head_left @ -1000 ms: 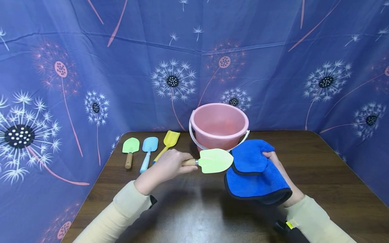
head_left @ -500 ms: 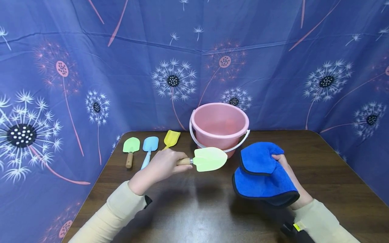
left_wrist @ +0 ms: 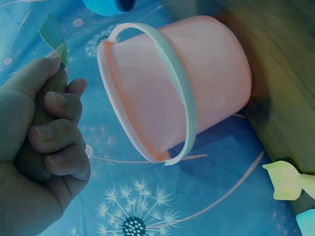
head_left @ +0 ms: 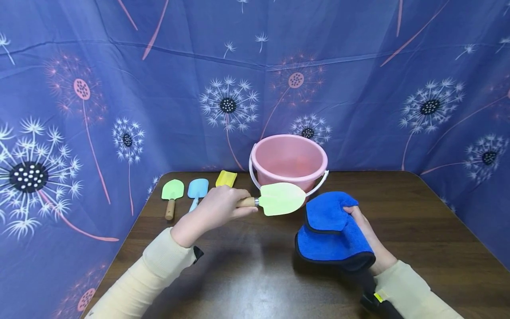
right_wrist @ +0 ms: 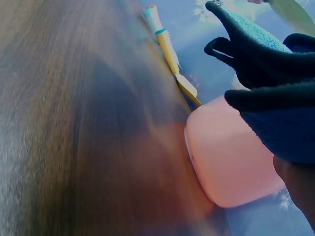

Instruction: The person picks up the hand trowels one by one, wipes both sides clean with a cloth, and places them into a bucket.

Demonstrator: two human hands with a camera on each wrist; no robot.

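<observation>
Right wrist view: blue cloth (right_wrist: 283, 132) partly visible

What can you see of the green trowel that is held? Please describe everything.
The trowel has a broad, round-tipped, pale green blade, a silvery collar and a wooden-looking handle. The left grip holds it by the handle, above the table, blade pointing rightwards, toward the blue cloth. Whether blade and cloth touch is unclear.

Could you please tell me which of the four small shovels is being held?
It is the pale green trowel with a wooden handle, gripped by the left hand; the other green trowel, blue shovel and yellow shovel lie on the wooden table.
</observation>
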